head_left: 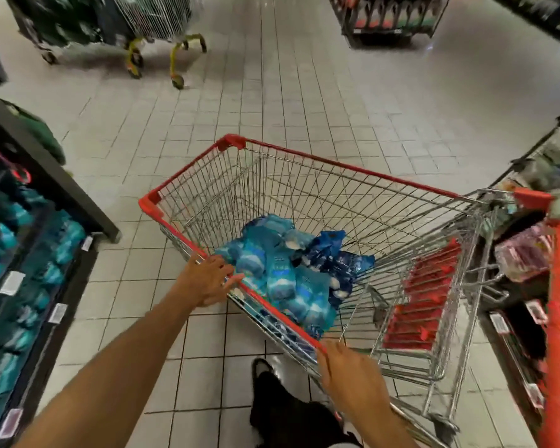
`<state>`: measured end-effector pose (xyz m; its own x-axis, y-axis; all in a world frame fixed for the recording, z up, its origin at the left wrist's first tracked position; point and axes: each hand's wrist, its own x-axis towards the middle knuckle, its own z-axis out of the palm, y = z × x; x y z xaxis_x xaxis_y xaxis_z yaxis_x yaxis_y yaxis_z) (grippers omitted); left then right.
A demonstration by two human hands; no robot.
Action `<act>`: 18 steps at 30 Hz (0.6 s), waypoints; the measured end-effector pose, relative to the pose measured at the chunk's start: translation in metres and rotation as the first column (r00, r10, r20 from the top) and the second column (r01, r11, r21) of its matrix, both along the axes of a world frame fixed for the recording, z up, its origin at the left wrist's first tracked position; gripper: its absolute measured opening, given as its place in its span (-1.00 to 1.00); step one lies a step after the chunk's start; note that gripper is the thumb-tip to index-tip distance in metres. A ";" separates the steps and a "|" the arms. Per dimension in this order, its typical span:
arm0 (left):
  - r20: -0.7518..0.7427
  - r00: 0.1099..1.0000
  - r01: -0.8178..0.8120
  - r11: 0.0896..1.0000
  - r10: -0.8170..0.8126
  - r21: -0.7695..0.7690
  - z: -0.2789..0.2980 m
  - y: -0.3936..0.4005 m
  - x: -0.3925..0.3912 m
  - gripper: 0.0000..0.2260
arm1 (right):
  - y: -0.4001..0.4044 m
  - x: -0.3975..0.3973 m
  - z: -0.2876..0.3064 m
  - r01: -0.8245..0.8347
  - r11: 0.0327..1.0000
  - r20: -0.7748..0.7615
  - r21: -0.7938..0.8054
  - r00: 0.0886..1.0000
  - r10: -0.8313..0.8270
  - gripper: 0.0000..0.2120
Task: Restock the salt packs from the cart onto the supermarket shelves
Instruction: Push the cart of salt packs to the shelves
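head view, looking down: i stand at the side of the cart [353,169], with both my hands on its near red rim. the salt packs [282,276], light blue with a few darker blue ones mixed in, lie heaped in the bottom of the basket, toward the near side. none is in either hand yet. the shelves [29,253] to my left already hold rows of similar teal-blue packs, so that looks to me like the place these go.

the step in hand, as i judge it, is settling the cart beside that shelf before i reach in. to do it well i'd bring the cart close and square to the shelf, so each pack makes a short trip, and let it stop rolling before i let go. then i'd reach over the rim, not through the wire, and take the top packs first so the heap doesn't slump.

my left hand [207,279] rests on the rim with fingers fairly straight and spread, touching the red bar, not wrapped round it. my right hand [349,373] lies further back on the same rim; its fingers seem to curl over the bar, though motion blur keeps me from being sure how firmly. i hold nothing else.
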<state>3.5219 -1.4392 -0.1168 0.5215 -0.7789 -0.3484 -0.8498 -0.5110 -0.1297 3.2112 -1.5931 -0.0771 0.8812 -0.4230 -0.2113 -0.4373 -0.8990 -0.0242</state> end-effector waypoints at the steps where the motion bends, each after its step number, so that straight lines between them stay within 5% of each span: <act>1: 0.004 1.000 0.009 0.999 -0.010 0.035 -0.002 0.000 0.018 -0.22 | 0.002 0.008 -0.004 0.043 0.999 0.026 -0.008 0.999 -0.043 -0.75; 6: 0.043 0.995 -0.091 0.989 0.086 0.116 -0.018 -0.002 0.091 -0.52 | 0.013 0.074 -0.034 0.233 0.966 -0.036 0.113 0.973 -0.230 -0.66; 10: -0.006 0.998 -0.056 0.984 0.058 0.172 -0.025 -0.006 0.134 -0.45 | 0.024 0.146 -0.042 0.223 0.943 -0.121 0.247 0.973 -0.198 -0.68; 18: -0.194 0.979 0.115 0.953 -0.061 0.281 -0.047 -0.017 0.204 -0.32 | 0.032 0.224 -0.056 0.337 0.926 -0.216 0.174 0.930 -0.298 -0.76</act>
